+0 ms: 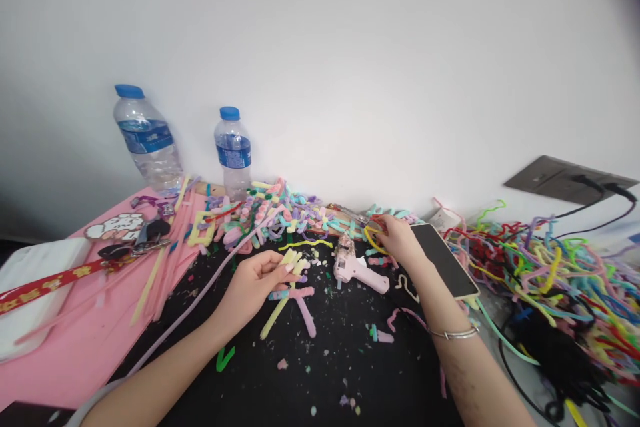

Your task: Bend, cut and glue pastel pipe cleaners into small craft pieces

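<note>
My left hand [263, 277] pinches a small pipe-cleaner piece [295, 293] between thumb and fingers. Pale yellow strips stick up at its top, a pink and blue band crosses its middle, and one yellow and one lilac leg hang below. My right hand [397, 240] reaches to the back of the table, fingers closed on the yellow and red handles of scissors [373, 237], whose metal blades point left. A pale pink glue gun [357, 271] lies between the hands. Loose pipe-cleaner bits [383, 333] lie in front of my right forearm.
Two water bottles [233, 153] stand by the wall. A pile of fuzzy pipe-cleaner pieces [270, 210] runs along the back. On the right are a tablet-like device [445, 260], tangled pipe cleaners [555, 267] and black cables below a wall socket [560, 179]. Pink sheets [60, 373] cover the left.
</note>
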